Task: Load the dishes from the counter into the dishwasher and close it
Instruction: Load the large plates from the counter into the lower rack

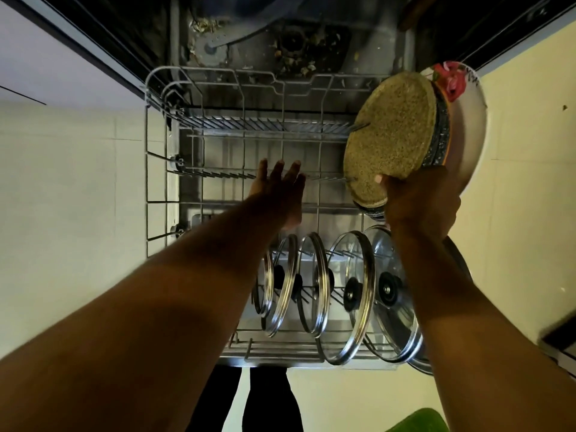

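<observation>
Left hand (277,188) grip spread wide, empty, over rack (174,201); right hand (417,204) grip clutches plate stack (389,129).

The right hand (419,210) shows only a thumb on the stack of plates (392,132); its fingers lie behind it. The rear plates show as edges only, and the floral plate (467,126) is mostly covered. The right forearm hides part of the largest lid (385,289). At the lower right a green thing (417,420) is cut by the bottom edge, and a blurred dark object (559,336) runs off the right edge.
</observation>
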### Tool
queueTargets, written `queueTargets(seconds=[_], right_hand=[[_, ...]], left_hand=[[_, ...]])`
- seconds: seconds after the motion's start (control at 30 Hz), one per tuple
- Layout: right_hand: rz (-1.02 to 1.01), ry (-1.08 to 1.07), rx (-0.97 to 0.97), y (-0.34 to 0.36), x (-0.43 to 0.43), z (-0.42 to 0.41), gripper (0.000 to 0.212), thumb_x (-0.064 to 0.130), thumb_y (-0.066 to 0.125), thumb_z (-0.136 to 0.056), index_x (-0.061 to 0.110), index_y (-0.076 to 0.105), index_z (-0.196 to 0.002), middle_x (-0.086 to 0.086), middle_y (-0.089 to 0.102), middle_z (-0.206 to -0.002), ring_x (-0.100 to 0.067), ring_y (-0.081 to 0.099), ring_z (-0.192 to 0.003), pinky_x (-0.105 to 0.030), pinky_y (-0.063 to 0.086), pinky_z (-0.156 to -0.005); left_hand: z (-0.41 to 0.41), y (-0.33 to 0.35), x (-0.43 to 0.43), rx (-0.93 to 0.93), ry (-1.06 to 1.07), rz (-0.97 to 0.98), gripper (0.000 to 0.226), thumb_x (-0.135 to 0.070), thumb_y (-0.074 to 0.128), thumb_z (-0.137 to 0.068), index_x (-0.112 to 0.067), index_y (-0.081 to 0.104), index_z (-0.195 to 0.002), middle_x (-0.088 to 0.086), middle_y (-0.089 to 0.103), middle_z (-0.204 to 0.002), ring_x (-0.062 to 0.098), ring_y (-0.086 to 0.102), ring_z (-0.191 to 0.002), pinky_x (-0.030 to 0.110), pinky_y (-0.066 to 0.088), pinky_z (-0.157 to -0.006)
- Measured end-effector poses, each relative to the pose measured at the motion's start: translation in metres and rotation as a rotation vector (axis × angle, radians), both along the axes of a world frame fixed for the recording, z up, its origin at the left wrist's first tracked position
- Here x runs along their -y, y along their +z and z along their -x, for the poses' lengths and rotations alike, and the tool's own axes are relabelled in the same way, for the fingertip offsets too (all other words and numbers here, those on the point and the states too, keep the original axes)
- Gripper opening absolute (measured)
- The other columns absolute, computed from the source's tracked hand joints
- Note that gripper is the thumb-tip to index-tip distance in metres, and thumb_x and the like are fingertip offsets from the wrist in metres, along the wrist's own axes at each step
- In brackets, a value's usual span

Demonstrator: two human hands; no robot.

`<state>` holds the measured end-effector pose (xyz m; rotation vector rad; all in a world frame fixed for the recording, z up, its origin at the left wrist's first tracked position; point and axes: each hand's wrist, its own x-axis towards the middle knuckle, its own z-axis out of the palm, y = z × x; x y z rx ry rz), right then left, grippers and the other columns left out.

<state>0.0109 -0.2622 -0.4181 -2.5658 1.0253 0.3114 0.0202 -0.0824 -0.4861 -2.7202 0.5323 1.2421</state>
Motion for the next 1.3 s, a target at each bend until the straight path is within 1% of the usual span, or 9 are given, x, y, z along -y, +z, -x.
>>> queueTargets(seconds=[0.07, 0.17, 0.27, 0.33, 0.43, 0.5, 0.63, 1.0, 1.3], right_hand=[[-0.022, -0.020, -0.010, 0.004, -0.007, 0.002, 0.044, 0.047, 0.073, -0.081, 0.009, 0.065, -0.102, -0.014, 0.063, -0.123, -0.041, 0.059, -0.108, -0.042, 0.048, -0.088], [0.024, 0.121, 0.018, 0.006, -0.020, 0.008, 0.039, 0.055, 0.056, -0.082, 0.015, 0.060, -0.079, -0.020, 0.062, -0.121, -0.043, 0.057, -0.113, -0.041, 0.050, -0.093], [0.014, 0.276, 0.000, 0.012, -0.037, 0.020, 0.029, 0.035, 0.056, -0.091, 0.007, 0.065, -0.092, -0.021, 0.066, -0.105, -0.039, 0.062, -0.101, -0.034, 0.045, -0.073], [-0.004, 0.394, 0.031, 0.016, -0.049, 0.029, 0.022, 0.023, 0.056, -0.093, 0.004, 0.065, -0.100, -0.019, 0.068, -0.100, -0.037, 0.063, -0.096, -0.030, 0.039, -0.067], [-0.039, 0.525, 0.025, 0.024, -0.068, 0.046, 0.027, 0.016, 0.058, -0.092, 0.003, 0.059, -0.117, -0.018, 0.065, -0.112, -0.035, 0.060, -0.106, -0.030, 0.043, -0.076], [-0.043, 0.594, -0.039, 0.030, -0.081, 0.058, 0.043, 0.015, 0.060, -0.090, 0.004, 0.049, -0.130, -0.019, 0.057, -0.126, -0.035, 0.051, -0.121, -0.038, 0.044, -0.095], [-0.006, 0.682, -0.138, 0.066, -0.111, 0.086, 0.065, 0.019, 0.060, -0.090, 0.006, 0.030, -0.146, -0.016, 0.034, -0.150, -0.035, 0.025, -0.141, -0.047, 0.029, -0.114], [-0.035, 0.974, -0.106, 0.235, -0.204, 0.172, 0.069, 0.023, 0.051, -0.096, 0.007, 0.015, -0.153, -0.014, 0.015, -0.161, -0.031, 0.005, -0.149, -0.047, 0.011, -0.120], [0.070, 1.204, -0.001, 0.327, -0.318, 0.191, 0.070, 0.030, 0.046, -0.098, 0.008, 0.011, -0.154, -0.014, 0.010, -0.162, -0.029, 0.001, -0.150, -0.045, 0.006, -0.121]], left_hand=[[0.008, 0.003, -0.009, 0.036, -0.006, 0.011, 0.084, -0.035, 0.054, -0.097, -0.019, -0.002, -0.157, 0.008, -0.012, -0.164, 0.030, -0.007, -0.151, 0.055, -0.006, -0.120], [0.020, 0.011, -0.023, 0.076, -0.003, 0.030, 0.079, -0.037, 0.047, -0.100, -0.018, -0.003, -0.157, 0.008, -0.010, -0.164, 0.029, -0.006, -0.151, 0.054, -0.006, -0.119], [0.033, 0.024, -0.034, 0.103, 0.001, 0.032, 0.076, -0.043, 0.040, -0.102, -0.018, -0.006, -0.157, 0.007, -0.013, -0.164, 0.029, -0.008, -0.151, 0.054, -0.008, -0.119], [0.042, 0.031, -0.038, 0.135, 0.026, 0.052, 0.076, -0.046, 0.038, -0.102, -0.019, -0.007, -0.157, 0.006, -0.014, -0.164, 0.029, -0.009, -0.151, 0.053, -0.010, -0.118], [0.055, 0.046, -0.045, 0.190, 0.059, 0.059, 0.075, -0.047, 0.035, -0.102, -0.020, -0.009, -0.156, 0.005, -0.016, -0.163, 0.028, -0.010, -0.151, 0.053, -0.012, -0.118], [0.067, 0.064, -0.051, 0.219, 0.090, 0.049, 0.073, -0.046, 0.032, -0.103, -0.019, -0.010, -0.156, 0.005, -0.017, -0.163, 0.028, -0.012, -0.151, 0.054, -0.014, -0.117], [0.103, 0.115, -0.068, 0.216, 0.188, 0.041, 0.072, -0.047, 0.029, -0.103, -0.018, -0.009, -0.157, 0.006, -0.017, -0.163, 0.028, -0.014, -0.150, 0.054, -0.021, -0.113], [0.200, 0.308, -0.172, 0.221, 0.464, -0.014, 0.071, -0.044, 0.028, -0.103, -0.014, -0.006, -0.157, 0.007, -0.011, -0.165, 0.030, -0.011, -0.151, 0.057, -0.012, -0.118], [0.258, 0.394, -0.278, 0.319, 0.601, 0.037, 0.073, -0.042, 0.035, -0.102, -0.018, -0.005, -0.158, 0.007, -0.010, -0.165, 0.031, -0.011, -0.151, 0.055, -0.009, -0.119]])
